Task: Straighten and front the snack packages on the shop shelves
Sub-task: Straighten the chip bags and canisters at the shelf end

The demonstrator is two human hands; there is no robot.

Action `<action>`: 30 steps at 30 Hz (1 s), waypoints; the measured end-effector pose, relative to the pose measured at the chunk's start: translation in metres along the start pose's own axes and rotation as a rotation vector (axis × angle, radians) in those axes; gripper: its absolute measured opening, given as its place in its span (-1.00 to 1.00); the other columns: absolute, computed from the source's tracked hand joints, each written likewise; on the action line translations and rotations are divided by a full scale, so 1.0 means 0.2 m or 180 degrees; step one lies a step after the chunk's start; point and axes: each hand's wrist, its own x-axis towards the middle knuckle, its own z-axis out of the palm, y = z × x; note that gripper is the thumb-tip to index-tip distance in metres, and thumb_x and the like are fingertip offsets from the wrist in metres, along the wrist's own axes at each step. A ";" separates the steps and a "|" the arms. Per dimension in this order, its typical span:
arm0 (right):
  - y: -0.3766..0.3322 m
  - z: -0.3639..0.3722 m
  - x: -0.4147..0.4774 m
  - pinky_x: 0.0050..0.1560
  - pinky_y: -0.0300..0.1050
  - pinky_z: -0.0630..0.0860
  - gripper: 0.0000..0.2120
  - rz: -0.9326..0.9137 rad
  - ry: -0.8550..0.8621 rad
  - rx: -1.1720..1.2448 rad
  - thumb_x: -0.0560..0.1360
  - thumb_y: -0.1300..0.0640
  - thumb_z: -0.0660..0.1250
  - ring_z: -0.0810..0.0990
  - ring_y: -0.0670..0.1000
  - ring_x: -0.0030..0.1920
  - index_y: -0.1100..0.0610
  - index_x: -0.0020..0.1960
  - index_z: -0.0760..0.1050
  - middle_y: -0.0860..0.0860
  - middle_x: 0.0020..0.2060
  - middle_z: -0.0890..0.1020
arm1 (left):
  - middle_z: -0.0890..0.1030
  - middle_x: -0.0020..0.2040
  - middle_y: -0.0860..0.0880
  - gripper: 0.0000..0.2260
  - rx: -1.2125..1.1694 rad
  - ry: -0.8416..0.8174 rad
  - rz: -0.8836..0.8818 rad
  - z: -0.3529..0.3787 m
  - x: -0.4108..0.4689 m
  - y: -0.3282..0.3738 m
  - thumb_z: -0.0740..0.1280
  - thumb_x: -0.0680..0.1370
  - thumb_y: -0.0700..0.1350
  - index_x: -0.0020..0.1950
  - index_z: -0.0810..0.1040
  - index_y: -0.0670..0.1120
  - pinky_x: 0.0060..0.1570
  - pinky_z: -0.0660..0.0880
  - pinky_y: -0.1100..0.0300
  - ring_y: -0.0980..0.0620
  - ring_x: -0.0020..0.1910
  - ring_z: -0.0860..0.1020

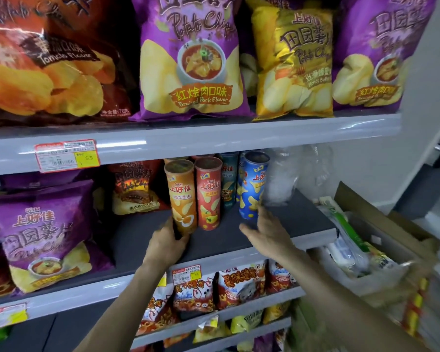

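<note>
Both bare forearms reach in: left hand [168, 241] grips the orange cardboard chip tube [181, 196], right hand [266, 229] spread loose beside the blue tube [252, 185]; slide each upright, labels forward.

Orange can [182, 196] and red can [208, 193] stood upright, touching, mid-depth on dark middle shelf [137, 240]. Blue can [252, 185] stood just right, slightly apart, leaning left; teal can [228, 181] behind. Purple bag [45, 235] sat left at shelf front, dark bag [135, 186] further back. Purple, yellow, red-brown bags lined top shelf [214, 135].
</note>
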 end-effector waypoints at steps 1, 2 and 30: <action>-0.02 -0.01 -0.04 0.42 0.10 0.41 -0.32 -0.0054 -0.0094 -0.0190 0.59 -0.20 0.31 0.43 0.17 0.45 0.06 0.59 0.22 0.05 0.48 0.45 | 0.66 0.23 -0.14 -0.61 0.0103 -0.0071 -0.0002 0.00 -0.01 -0.01 0.45 0.57 0.05 0.34 0.52 -0.05 0.03 0.52 0.03 -0.24 0.16 0.62; -0.03 -0.01 -0.09 0.41 0.08 0.42 -0.35 -0.0105 -0.0162 -0.0361 0.62 -0.20 0.28 0.44 0.17 0.45 0.07 0.58 0.23 0.07 0.48 0.45 | 0.64 0.22 -0.14 -0.61 0.0195 -0.0142 0.0021 0.00 -0.03 -0.02 0.46 0.55 0.04 0.32 0.52 -0.06 0.06 0.52 0.02 -0.24 0.17 0.60; -0.13 -1.43 -0.43 0.31 -0.04 0.42 -0.48 -0.2222 0.1012 -0.0964 0.61 -0.35 0.16 0.47 -0.06 0.36 -0.19 0.50 0.37 -0.22 0.34 0.54 | 0.64 0.29 0.18 -0.46 0.1308 0.1285 0.1423 -0.56 -0.73 1.84 0.28 0.56 0.30 0.51 0.47 0.17 0.15 0.59 -0.02 0.03 0.26 0.60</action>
